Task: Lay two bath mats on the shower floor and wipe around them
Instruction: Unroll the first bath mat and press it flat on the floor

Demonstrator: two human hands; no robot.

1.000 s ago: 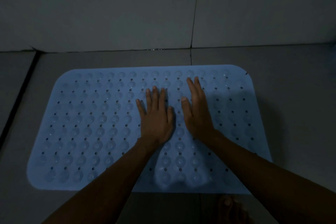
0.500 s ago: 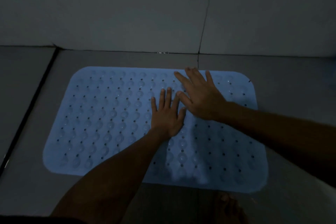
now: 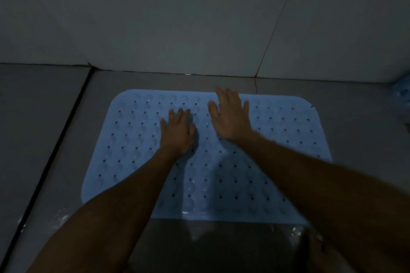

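Head view: left hand (image 3: 178, 134) and right hand (image 3: 230, 116) lie flat, fingers spread, on the blue bath mat (image 3: 277, 173).

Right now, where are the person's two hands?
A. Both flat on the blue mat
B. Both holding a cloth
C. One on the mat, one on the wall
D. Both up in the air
A. The left hand and the right hand both lie spread, palms down, on the blue mat, holding nothing.
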